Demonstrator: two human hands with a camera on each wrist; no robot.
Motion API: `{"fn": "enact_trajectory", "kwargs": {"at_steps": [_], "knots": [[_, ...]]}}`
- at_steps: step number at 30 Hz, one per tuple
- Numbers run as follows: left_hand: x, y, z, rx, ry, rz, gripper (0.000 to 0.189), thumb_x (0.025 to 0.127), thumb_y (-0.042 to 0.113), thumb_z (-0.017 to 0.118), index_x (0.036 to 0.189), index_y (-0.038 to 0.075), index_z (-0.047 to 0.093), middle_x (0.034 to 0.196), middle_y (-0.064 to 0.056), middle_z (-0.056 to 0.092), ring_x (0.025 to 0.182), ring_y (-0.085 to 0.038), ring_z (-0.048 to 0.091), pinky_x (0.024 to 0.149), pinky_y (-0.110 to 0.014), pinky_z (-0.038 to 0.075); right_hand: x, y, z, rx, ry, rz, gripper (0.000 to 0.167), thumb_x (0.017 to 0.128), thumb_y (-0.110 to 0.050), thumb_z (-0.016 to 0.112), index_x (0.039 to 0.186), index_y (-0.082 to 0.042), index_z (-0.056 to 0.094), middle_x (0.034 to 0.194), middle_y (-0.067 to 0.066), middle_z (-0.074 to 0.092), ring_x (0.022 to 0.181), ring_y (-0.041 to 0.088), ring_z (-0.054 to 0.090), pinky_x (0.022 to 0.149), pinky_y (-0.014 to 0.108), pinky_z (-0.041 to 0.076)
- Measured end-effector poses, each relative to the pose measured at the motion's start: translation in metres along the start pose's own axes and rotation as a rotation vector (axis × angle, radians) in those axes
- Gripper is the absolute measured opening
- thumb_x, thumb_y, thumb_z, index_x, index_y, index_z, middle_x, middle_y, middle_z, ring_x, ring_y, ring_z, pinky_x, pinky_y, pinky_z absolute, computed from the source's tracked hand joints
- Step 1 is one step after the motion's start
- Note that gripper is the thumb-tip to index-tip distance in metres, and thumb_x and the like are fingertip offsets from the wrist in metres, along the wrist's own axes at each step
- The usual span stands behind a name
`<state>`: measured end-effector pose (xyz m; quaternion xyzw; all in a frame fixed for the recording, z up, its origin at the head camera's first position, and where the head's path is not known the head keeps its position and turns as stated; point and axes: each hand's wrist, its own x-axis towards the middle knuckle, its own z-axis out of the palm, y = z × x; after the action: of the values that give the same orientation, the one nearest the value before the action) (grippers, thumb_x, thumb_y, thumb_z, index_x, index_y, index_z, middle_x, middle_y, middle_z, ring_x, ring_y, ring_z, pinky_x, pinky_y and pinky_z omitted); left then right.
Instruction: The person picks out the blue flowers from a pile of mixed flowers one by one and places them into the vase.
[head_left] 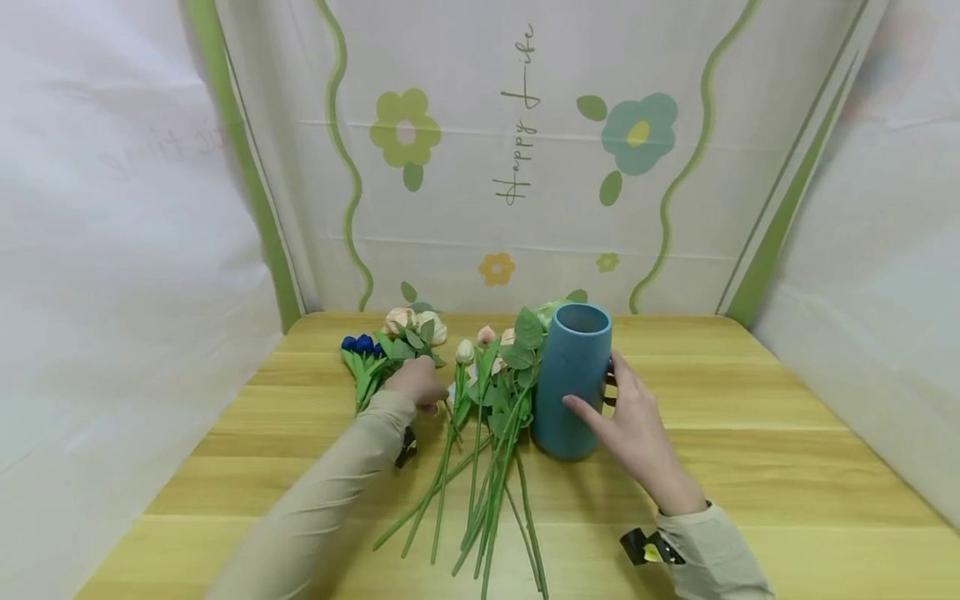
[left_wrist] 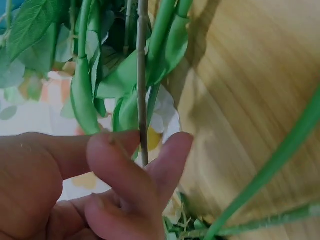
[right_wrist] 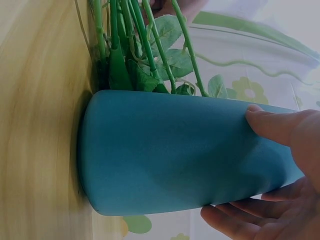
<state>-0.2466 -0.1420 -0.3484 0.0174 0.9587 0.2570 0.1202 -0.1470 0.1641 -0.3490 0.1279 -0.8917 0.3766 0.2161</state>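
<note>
A tall blue vase (head_left: 572, 383) stands upright on the wooden table, its round mouth facing up. My right hand (head_left: 637, 421) holds it from the right side, thumb across the front and fingers around the far side, as the right wrist view also shows. To the left, my left hand (head_left: 416, 383) pinches a thin brown flower stem (left_wrist: 142, 75) between thumb and fingers. Peach and white roses (head_left: 412, 323) with grey-green leaves show just beyond that hand. Between the hands lies a loose bunch of artificial flowers, with a white tulip (head_left: 465, 352) and long green stems (head_left: 491, 500) pointing toward me.
Blue tulips (head_left: 364, 344) lie at the left beside the left hand. The wooden table (head_left: 750, 450) ends at a white printed cloth (head_left: 517, 225) behind, with more white cloth along both sides. Dark straps with small devices sit at both wrists.
</note>
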Motion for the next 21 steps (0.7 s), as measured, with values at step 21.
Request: {"fn": "enact_trajectory", "kwargs": {"at_steps": [21], "knots": [[-0.027, -0.027, -0.040, -0.095, 0.148, 0.172, 0.030, 0.091, 0.013, 0.069, 0.063, 0.004, 0.073, 0.064, -0.009, 0.069, 0.055, -0.022, 0.067, 0.051, -0.027, 0.048, 0.000, -0.001, 0.000, 0.006, -0.015, 0.025, 0.095, 0.087, -0.041, 0.075, 0.150, 0.008, 0.023, 0.137, 0.031, 0.045, 0.123, 0.045, 0.047, 0.093, 0.062, 0.041]]}}
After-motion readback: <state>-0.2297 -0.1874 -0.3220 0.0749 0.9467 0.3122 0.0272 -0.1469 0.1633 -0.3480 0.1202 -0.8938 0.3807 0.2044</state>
